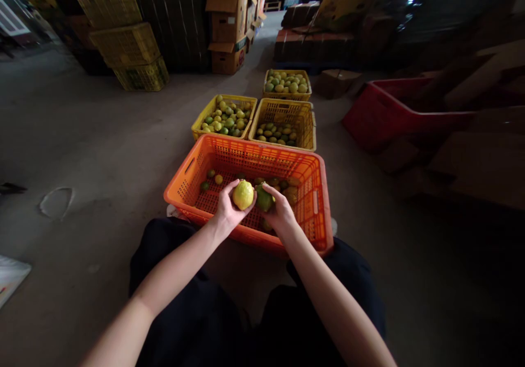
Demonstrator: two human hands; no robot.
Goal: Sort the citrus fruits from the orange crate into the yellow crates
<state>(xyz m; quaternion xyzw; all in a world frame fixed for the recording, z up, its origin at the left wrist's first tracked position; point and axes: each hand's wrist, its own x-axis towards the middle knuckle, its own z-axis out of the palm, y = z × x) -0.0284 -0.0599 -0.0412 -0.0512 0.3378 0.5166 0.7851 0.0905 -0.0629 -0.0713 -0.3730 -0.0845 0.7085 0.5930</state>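
Observation:
My left hand (226, 207) holds a yellow lemon (243, 194) over the orange crate (315, 203). Right beside it, my right hand (281, 213) grips a greener lemon (263, 198), and the two fruits almost touch. Several loose lemons lie on the crate's floor (215, 179), some yellow, some green. The crate sits on the concrete floor just in front of my knees.
Three yellow crates with lemons stand behind the orange one: left (204, 116), right (305, 129) and farther back (287, 73). A red crate (381, 118) lies at the right. Stacked yellow crates (127, 44) and cardboard boxes (227, 28) stand farther off.

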